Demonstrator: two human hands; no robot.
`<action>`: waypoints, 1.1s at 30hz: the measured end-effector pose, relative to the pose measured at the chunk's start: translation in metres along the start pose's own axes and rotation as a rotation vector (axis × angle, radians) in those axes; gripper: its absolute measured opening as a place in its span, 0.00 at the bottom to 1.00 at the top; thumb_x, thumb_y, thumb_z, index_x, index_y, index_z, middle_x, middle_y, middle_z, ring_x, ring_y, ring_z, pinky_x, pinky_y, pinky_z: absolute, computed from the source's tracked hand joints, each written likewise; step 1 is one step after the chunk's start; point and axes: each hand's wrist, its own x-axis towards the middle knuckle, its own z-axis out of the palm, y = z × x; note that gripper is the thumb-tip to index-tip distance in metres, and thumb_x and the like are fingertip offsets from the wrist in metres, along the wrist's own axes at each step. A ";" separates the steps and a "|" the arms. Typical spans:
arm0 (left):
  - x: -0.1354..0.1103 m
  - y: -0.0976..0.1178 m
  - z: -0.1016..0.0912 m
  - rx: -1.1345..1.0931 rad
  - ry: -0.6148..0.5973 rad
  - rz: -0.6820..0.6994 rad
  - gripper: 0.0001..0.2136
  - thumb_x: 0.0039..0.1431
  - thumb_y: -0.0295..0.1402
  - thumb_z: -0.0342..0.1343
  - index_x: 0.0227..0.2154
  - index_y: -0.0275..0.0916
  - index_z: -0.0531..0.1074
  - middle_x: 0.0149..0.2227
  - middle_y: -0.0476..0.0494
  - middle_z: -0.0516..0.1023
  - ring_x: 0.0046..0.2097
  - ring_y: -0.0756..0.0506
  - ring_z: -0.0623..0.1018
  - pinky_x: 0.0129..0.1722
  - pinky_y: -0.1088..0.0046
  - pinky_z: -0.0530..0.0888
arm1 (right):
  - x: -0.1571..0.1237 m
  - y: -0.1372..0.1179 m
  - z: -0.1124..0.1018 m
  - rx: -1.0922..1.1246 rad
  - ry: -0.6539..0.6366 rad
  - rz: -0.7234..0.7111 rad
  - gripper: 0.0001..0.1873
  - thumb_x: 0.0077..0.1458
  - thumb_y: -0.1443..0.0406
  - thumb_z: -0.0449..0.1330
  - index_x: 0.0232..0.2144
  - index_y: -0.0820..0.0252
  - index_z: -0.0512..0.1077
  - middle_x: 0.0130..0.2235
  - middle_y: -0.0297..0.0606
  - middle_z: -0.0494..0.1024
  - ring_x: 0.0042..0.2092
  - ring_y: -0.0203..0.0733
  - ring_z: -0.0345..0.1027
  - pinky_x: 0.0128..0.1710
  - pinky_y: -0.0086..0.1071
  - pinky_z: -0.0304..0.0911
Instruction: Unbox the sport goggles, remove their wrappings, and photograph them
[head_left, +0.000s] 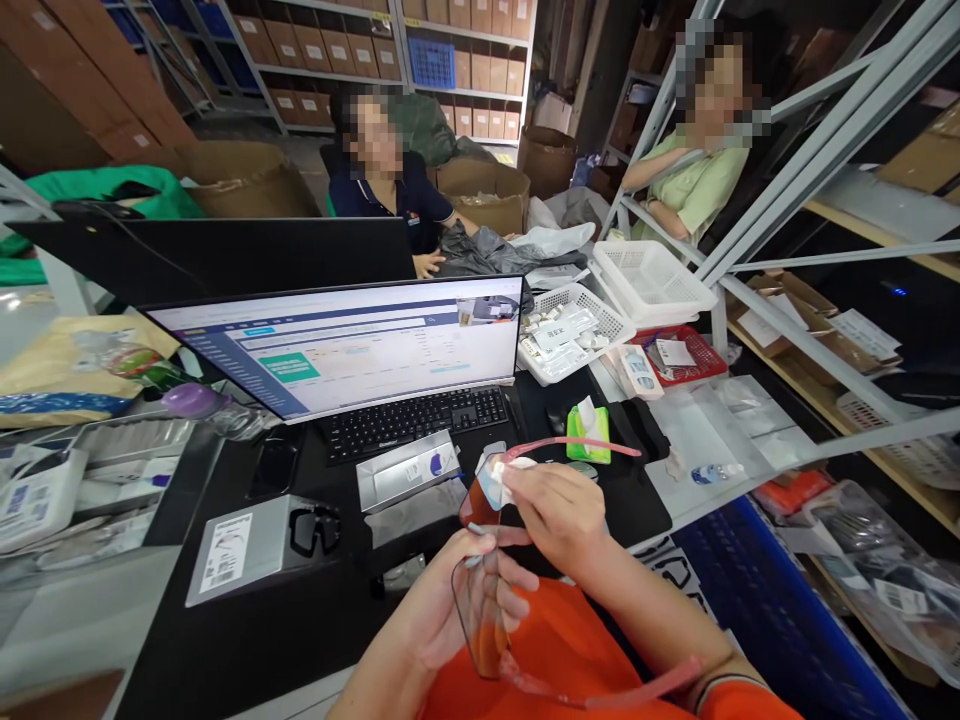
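Note:
My left hand (pixel 457 610) is closed around the lens of a pair of red-tinted glasses (pixel 484 620) with pink temples, held over my lap at the desk's front edge. My right hand (pixel 551 510) is pinched on a small white wipe (pixel 501 478) pressed to the upper lens. One pink temple juts right past my right hand; the other runs down across my orange sleeve.
A monitor (pixel 352 345) and black keyboard (pixel 416 420) stand on the black desk (pixel 247 630). Silver boxes (pixel 409 470), a green tissue pack (pixel 589 435) and white baskets (pixel 652 275) lie around. Two people sit behind. A grey shelf frame (pixel 810 350) rises at right.

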 end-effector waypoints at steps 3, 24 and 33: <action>-0.001 0.002 -0.003 0.014 0.023 -0.009 0.10 0.54 0.36 0.62 0.31 0.33 0.76 0.27 0.36 0.84 0.24 0.44 0.82 0.23 0.73 0.77 | 0.001 -0.001 0.001 0.145 -0.108 -0.044 0.14 0.61 0.75 0.57 0.46 0.60 0.76 0.35 0.38 0.86 0.36 0.38 0.81 0.41 0.29 0.76; 0.004 -0.002 -0.009 -0.030 0.012 -0.069 0.15 0.57 0.37 0.57 0.24 0.28 0.78 0.28 0.32 0.83 0.24 0.46 0.80 0.24 0.75 0.76 | -0.007 -0.004 0.015 0.146 -0.150 0.004 0.15 0.60 0.74 0.57 0.46 0.58 0.76 0.36 0.37 0.86 0.38 0.39 0.81 0.42 0.32 0.75; -0.001 0.003 -0.005 -0.003 0.019 -0.033 0.15 0.57 0.35 0.55 0.25 0.27 0.79 0.29 0.32 0.83 0.24 0.46 0.80 0.25 0.74 0.77 | 0.004 -0.010 0.018 0.173 -0.097 0.050 0.11 0.60 0.74 0.58 0.38 0.57 0.78 0.31 0.34 0.85 0.31 0.37 0.80 0.36 0.29 0.74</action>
